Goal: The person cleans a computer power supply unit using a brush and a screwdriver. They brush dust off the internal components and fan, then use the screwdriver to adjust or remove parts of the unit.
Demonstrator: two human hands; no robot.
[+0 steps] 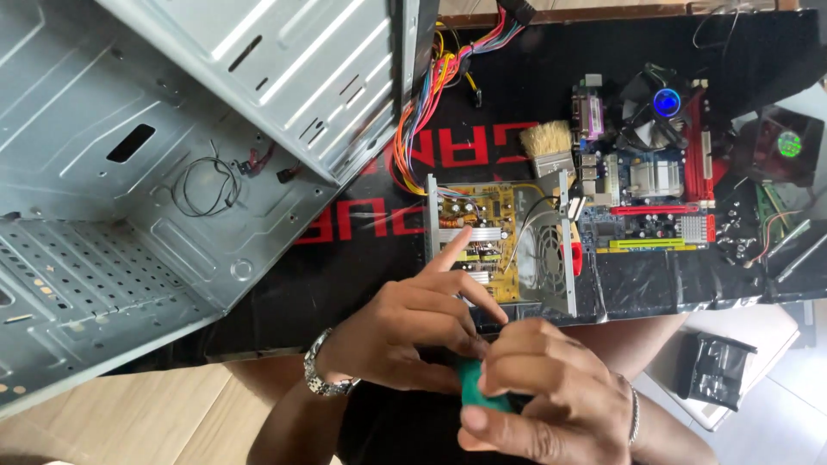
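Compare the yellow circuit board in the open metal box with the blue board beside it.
The yellow board sits inside an open metal box; the blue board lies bare on the black mat. The blue board carries a round fan; the yellow board shows no such fan on top. Both lie flat.

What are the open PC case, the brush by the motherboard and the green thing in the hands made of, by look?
PC case: bare sheet metal, likely steel; grey sheen, stamped ribs, punched holes.
Brush: pale bristles, natural or synthetic unclear, in a metal-looking band.
Green thing: matte teal, perhaps plastic or rubber; mostly hidden by the left hand and right hand.
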